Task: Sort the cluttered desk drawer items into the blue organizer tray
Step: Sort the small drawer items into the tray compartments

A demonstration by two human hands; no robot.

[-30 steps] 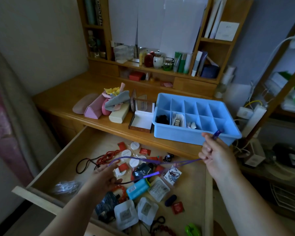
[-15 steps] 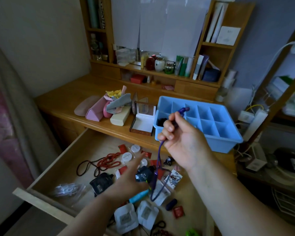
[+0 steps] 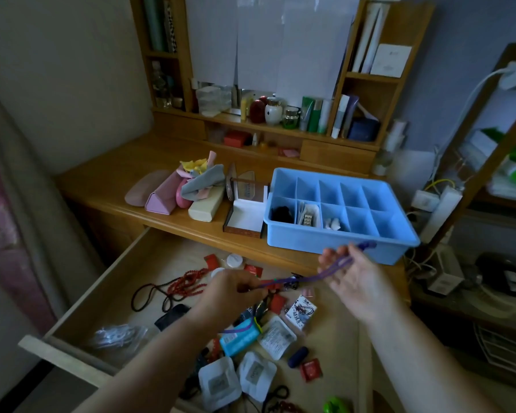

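Observation:
A purple cord [image 3: 307,278] stretches between my two hands above the open drawer [image 3: 149,263]. My left hand [image 3: 233,289] pinches one end near the drawer's middle. My right hand [image 3: 350,277] holds the other end just in front of the blue organizer tray [image 3: 307,238], palm partly up, with the cord looped over its fingers. The tray stands on the desk top; three of its front compartments hold a black item [image 3: 281,213], small packets [image 3: 308,214] and white bits [image 3: 332,224]. The drawer is littered with packets, red beads [image 3: 186,286], a blue tube [image 3: 239,338] and white pads [image 3: 219,383].
On the desk left of the tray sit a small open box [image 3: 245,217], a cream case [image 3: 206,207], pink cases [image 3: 161,194] and cloths. Shelves with bottles rise behind. A rack with cables and plugs stands at the right.
My right hand has come down and to the right from over the tray, and my left hand has taken the cord's other end, so the cord is now pulled out between them.

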